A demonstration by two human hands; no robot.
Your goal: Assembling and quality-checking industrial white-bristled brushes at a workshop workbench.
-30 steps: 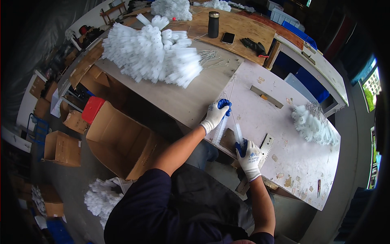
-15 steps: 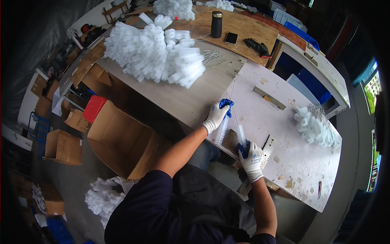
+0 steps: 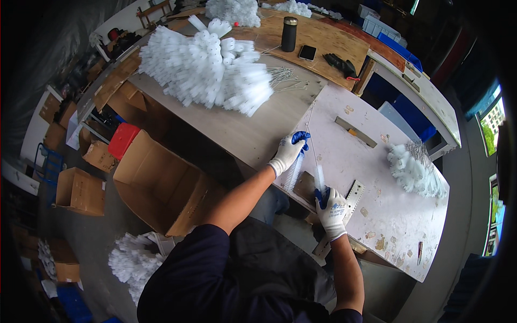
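Observation:
Both my hands wear white gloves with blue fingertips. At the near edge of the pale tabletop [image 3: 377, 167], my left hand [image 3: 289, 153] is closed round the upper part of a white-bristled brush [image 3: 293, 173], whose bristles hang below the fingers. To its right, my right hand [image 3: 332, 211] pinches the lower end of a second slim white brush [image 3: 320, 176]. That brush's thin wire stem runs up and left, past my left fingertips. A dark metal block [image 3: 305, 185] sits between the hands. Beside my right hand lies a perforated metal strip [image 3: 354, 198].
A large heap of white brushes [image 3: 207, 70] covers the far left, with a smaller bundle [image 3: 412, 168] at right. A metal bar [image 3: 355, 132], black flask [image 3: 289, 34] and phone [image 3: 307, 53] lie farther back. An open cardboard box [image 3: 156, 185] stands left of my arm.
The view has shifted slightly. Both hands stay in nearly the same places, with the same brushes in them.

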